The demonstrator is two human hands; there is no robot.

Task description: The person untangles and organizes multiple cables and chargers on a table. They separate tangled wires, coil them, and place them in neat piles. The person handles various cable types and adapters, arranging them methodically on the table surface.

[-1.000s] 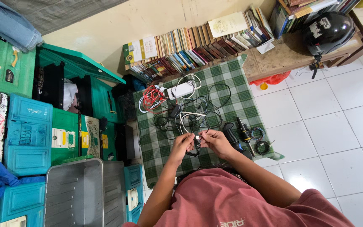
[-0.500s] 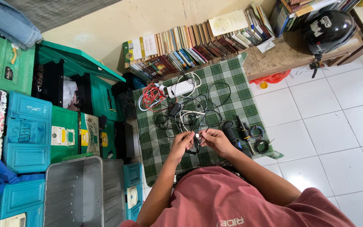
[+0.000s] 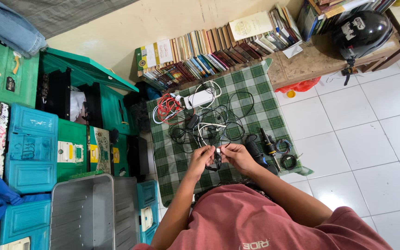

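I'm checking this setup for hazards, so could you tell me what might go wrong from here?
The small white connector pinched between the left hand and right hand could slip, being gripped only by fingertips. Its cable runs toward the tangled black cables, so pulling may snag them. The screwdriver lies close beside the right hand.

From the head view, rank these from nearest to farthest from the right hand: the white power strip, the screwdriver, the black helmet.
1. Screwdriver: just to the side of the right hand, on the green checked cloth.
2. White power strip: farther up the cloth, near the row of books.
3. Black helmet: farthest, on the low wooden shelf in the upper corner.
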